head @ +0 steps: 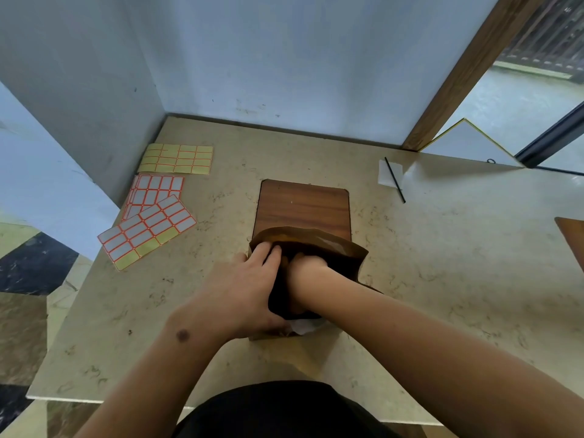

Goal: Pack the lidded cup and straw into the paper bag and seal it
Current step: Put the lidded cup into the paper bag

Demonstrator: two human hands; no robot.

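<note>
A brown paper bag (341, 248) stands open in the middle of the table, partly on a wooden board. My left hand (240, 295) grips the bag's near left side, fingers hooked over the rim. My right hand (303, 270) reaches down inside the bag to the wrist; its fingers are hidden, so what it holds cannot be seen. The lidded cup is out of sight. A bit of white (303, 327) shows at the bag's near bottom edge. A black straw (395, 180) lies at the far right, across a white paper slip (386, 173).
The wooden board (303, 207) lies behind the bag. Several label sticker sheets (148, 229) lie at the far left, a yellow one (177, 159) farthest. A wall corner bounds the beige table (458, 263) at the back. Another wooden piece (573, 238) shows at the right edge.
</note>
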